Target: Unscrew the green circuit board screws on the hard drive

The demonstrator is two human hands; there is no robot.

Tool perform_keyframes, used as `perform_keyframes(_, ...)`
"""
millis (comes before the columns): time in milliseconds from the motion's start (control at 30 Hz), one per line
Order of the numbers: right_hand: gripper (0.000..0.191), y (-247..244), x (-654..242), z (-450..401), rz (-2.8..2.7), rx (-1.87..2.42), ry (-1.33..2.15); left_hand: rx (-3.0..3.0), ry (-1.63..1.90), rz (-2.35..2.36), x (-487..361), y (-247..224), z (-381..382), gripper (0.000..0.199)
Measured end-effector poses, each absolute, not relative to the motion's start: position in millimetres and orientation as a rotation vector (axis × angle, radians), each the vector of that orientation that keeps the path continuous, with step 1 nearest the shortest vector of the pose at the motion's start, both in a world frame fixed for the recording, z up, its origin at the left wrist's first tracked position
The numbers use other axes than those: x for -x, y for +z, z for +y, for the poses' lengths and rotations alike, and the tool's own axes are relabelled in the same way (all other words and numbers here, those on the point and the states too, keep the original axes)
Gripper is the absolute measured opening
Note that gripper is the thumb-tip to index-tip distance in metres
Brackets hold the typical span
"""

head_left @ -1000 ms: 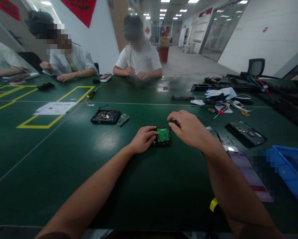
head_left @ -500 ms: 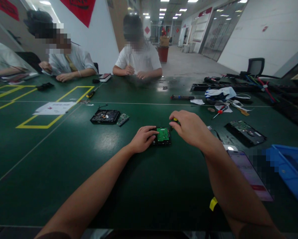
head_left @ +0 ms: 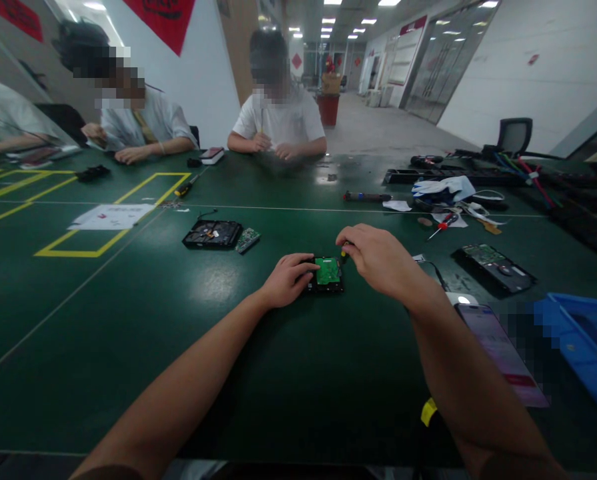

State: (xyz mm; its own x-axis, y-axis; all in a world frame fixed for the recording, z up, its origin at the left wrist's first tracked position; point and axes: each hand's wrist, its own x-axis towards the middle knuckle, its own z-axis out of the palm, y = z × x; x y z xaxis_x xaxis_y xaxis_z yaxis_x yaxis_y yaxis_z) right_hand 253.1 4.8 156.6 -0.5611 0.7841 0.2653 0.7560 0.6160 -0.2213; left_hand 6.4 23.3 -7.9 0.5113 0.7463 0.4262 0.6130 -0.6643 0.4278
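Observation:
A hard drive with a green circuit board lies on the dark green table. My left hand rests on the drive's left side, its fingers spread over the edge of the board. My right hand is closed around a small yellow and black screwdriver, held at the drive's upper right corner. The screwdriver's tip is too small to make out.
An opened drive and a loose circuit board lie to the left. On the right are another drive, a red screwdriver, a phone and a blue basket. People sit across the table.
The fingers of my right hand have shifted slightly on the screwdriver, and its yellow part now shows lower, beside the drive. My left hand stays in place.

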Motion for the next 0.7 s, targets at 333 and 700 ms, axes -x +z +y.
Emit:
perform_keyframes(333,0.022,157.4,-252.7,3.6,-2.459,1.366,0.072,-2.525,0.886,1.158,-5.8,-9.3,24.0,0.035)
perform_keyframes(700,0.025,162.6,-250.4,3.4,-2.469,1.262,0.111,-2.533,0.884,1.163,-5.8,-10.3,24.2,0.035)
